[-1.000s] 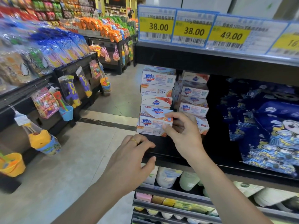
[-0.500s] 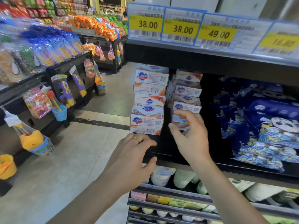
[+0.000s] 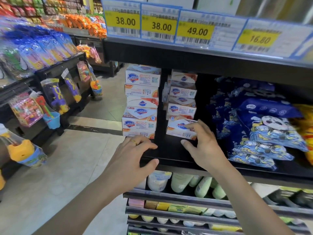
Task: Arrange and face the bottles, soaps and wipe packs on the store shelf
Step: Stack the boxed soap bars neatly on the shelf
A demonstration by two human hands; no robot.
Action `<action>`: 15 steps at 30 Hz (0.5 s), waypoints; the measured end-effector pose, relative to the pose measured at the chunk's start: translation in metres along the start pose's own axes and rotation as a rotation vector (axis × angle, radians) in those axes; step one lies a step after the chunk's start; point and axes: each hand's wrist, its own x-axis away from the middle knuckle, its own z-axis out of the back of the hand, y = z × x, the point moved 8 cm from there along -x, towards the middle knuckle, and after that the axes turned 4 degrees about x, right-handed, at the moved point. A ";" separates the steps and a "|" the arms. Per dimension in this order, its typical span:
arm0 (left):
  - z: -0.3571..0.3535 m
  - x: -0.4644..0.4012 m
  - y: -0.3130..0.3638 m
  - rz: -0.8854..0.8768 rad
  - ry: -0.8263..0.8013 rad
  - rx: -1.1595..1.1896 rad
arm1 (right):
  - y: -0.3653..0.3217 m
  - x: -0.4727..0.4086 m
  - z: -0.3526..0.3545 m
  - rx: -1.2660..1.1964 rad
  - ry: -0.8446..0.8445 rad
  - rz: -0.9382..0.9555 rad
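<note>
Two stacks of white Safeguard soap boxes stand on the black shelf (image 3: 171, 154): a left stack (image 3: 142, 102) at the shelf's end and a less even right stack (image 3: 183, 94). My right hand (image 3: 205, 147) pinches the bottom box of the right stack (image 3: 177, 129), index finger on its front and thumb under its lower edge; the box sits slightly tilted. My left hand (image 3: 131, 161), wearing a ring, rests with spread fingers on the shelf's front edge below the left stack and holds nothing. Blue wipe packs (image 3: 265, 133) lie piled to the right.
Yellow price tags (image 3: 159, 26) line the shelf above. Pale bottles (image 3: 181, 182) and small soap bars (image 3: 162, 206) fill the lower shelves. A yellow pack (image 3: 307, 128) shows at the right edge. Across the tiled aisle (image 3: 67, 167), hanging toy bags (image 3: 54, 97) line another rack.
My right hand left the bottom of the left stack, moved right and took hold of the bottom box of the right stack. The left hand stayed at the shelf edge.
</note>
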 end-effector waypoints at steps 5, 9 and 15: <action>0.001 0.001 0.001 0.010 0.001 0.011 | -0.003 0.001 0.009 -0.103 0.034 0.047; 0.001 0.001 0.002 0.037 -0.015 0.031 | -0.003 0.009 0.021 -0.151 0.087 0.054; 0.010 0.003 0.001 0.090 0.027 0.225 | -0.013 0.040 0.035 -0.276 0.261 0.206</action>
